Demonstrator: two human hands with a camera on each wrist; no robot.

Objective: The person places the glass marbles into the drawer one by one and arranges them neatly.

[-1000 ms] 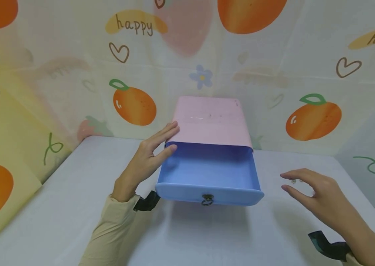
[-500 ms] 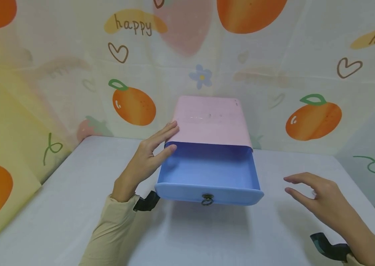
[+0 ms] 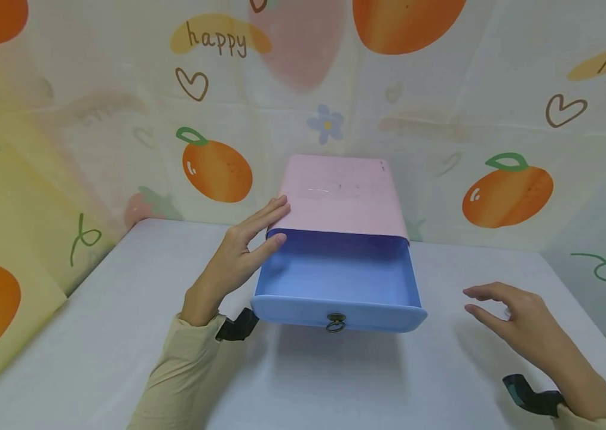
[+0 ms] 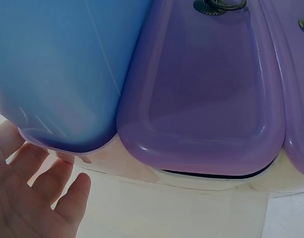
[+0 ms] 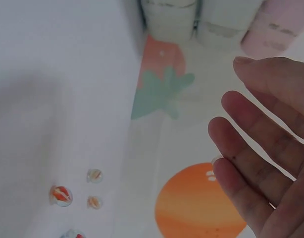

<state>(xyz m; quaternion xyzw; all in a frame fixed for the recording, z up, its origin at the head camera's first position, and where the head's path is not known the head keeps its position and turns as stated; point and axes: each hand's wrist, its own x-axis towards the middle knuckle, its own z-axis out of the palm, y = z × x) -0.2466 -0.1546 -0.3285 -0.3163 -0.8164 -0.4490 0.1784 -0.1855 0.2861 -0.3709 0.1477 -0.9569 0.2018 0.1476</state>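
Note:
A small chest of drawers with a pink top (image 3: 343, 194) stands near the back of the table, its blue top drawer (image 3: 335, 278) pulled out. In the left wrist view, purple drawer fronts (image 4: 206, 94) lie beside the blue one. My left hand (image 3: 233, 260) rests against the chest's left side, fingers extended and thumb by the drawer's edge. To the right of the chest my right hand (image 3: 523, 322) hovers with thumb and fingers apart and loosely bent, gripping nothing visible. Several clear glass marbles, one orange-streaked marble (image 5: 61, 196) among them, lie on the table in the right wrist view.
The white table (image 3: 346, 382) meets a fruit-printed cloth backdrop (image 3: 410, 119) behind the chest. A dark metal ring pull (image 3: 336, 323) hangs on the blue drawer's front. The drawer juts toward the near side, casting a shadow below.
My right hand has drifted slightly right and down, away from the drawer. The left hand and the chest have stayed where they were.

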